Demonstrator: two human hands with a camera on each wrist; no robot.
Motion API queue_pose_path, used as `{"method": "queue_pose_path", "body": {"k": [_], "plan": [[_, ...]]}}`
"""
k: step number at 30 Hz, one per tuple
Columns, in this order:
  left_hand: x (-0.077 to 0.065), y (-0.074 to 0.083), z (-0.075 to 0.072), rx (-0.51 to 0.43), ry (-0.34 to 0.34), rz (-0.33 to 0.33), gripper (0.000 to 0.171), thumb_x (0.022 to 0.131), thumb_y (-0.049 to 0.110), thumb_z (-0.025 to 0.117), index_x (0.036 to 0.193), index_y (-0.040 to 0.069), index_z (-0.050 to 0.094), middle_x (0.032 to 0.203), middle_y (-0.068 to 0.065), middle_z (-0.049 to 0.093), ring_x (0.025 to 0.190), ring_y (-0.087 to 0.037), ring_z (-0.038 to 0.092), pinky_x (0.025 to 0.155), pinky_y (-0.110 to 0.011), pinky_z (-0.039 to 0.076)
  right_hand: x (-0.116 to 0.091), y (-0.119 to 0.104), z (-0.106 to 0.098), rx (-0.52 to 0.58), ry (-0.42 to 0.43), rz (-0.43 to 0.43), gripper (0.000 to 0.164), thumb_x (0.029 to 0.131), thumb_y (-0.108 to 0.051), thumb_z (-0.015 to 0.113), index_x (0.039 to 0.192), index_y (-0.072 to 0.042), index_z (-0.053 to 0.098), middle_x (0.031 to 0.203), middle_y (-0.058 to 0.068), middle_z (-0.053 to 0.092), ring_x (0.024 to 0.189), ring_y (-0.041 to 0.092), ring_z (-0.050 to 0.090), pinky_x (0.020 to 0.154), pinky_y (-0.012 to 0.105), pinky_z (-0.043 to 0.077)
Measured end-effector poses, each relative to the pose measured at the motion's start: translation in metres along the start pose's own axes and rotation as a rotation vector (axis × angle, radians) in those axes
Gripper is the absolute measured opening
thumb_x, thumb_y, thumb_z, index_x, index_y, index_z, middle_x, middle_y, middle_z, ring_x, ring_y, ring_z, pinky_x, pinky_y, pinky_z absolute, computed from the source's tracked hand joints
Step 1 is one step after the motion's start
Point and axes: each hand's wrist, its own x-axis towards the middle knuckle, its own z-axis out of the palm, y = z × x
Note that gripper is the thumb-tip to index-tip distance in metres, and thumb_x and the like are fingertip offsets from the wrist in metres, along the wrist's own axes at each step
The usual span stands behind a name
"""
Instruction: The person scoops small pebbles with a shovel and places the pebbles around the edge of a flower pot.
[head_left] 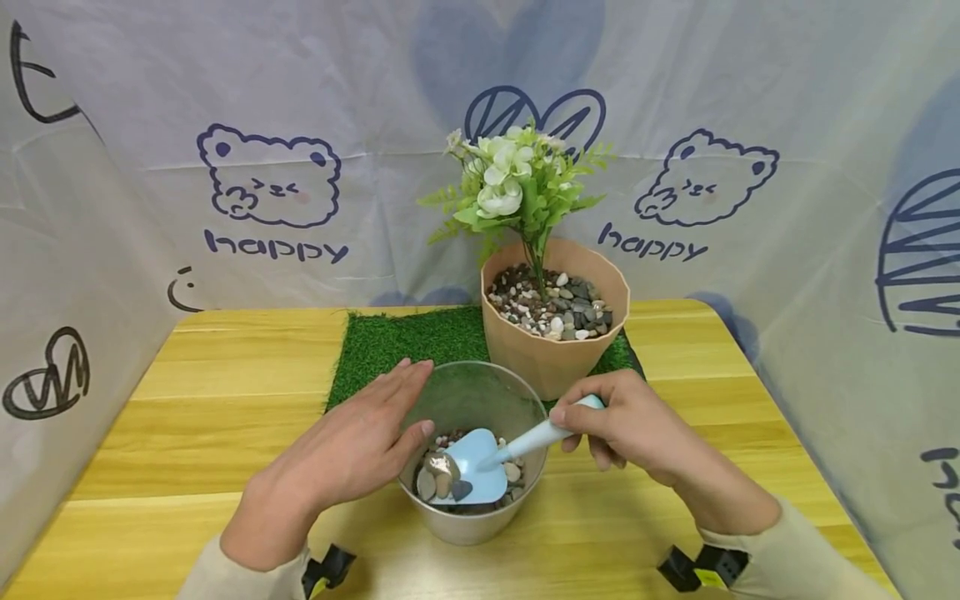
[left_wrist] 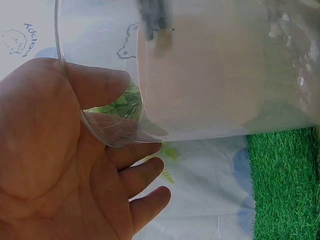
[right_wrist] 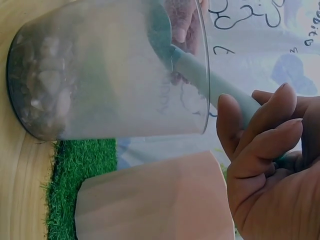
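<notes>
A clear container (head_left: 468, 527) with pebbles at its bottom stands on the table. My right hand (head_left: 622, 421) grips the handle of a light blue trowel (head_left: 486, 467), which slants down into the container. Several pebbles (head_left: 442, 475) lie on its blade, grey and brown. My left hand (head_left: 352, 446) is at the container's left rim with its fingers nearly straight. In the left wrist view the rim runs beside the palm, and the thumb reaches past it. The right wrist view shows the fingers around the trowel handle and the pebble layer through the wall.
Behind the container, a peach flowerpot (head_left: 536, 358) holds pebbles and a bunch of artificial white flowers (head_left: 510, 179). It stands on a green turf mat (head_left: 397, 337). The wooden table (head_left: 247, 367) is backed by a printed cloth (head_left: 375, 108).
</notes>
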Motion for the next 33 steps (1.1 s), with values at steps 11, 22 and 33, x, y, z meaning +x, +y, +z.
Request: {"method": "queue_pose_path", "body": {"k": [11,22,33], "plan": [[0.001,0.001,0.001,0.001,0.005,-0.006,0.068,0.111,0.035,0.051,0.166,0.002,0.028,0.172,-0.015,0.031,0.160,-0.036,0.028,0.130,-0.055,0.028,-0.015,0.003,-0.026,0.120,0.049,-0.047,0.023,0.104,-0.015,0.066,0.101,0.006,0.075,0.071,0.005,0.074,0.041,0.006,0.051,0.037,0.021,0.040],[0.000,0.001,0.002,0.000,0.019,0.000,0.069,0.110,0.035,0.052,0.166,0.001,0.028,0.171,-0.017,0.032,0.159,-0.036,0.029,0.130,-0.055,0.028,-0.018,-0.008,-0.081,0.290,0.337,-0.154,0.021,0.105,-0.013,0.066,0.090,-0.009,0.080,0.067,0.003,0.074,0.039,0.007,0.051,0.034,0.020,0.039],[0.000,0.001,0.002,-0.011,0.013,-0.003,0.070,0.110,0.036,0.052,0.166,0.002,0.028,0.171,-0.016,0.032,0.159,-0.036,0.029,0.130,-0.055,0.028,0.017,-0.024,-0.112,-0.133,0.718,-0.029,0.047,0.106,-0.034,0.063,0.119,0.012,0.067,0.066,-0.008,0.070,0.052,0.006,0.067,0.051,0.024,0.061]]}}
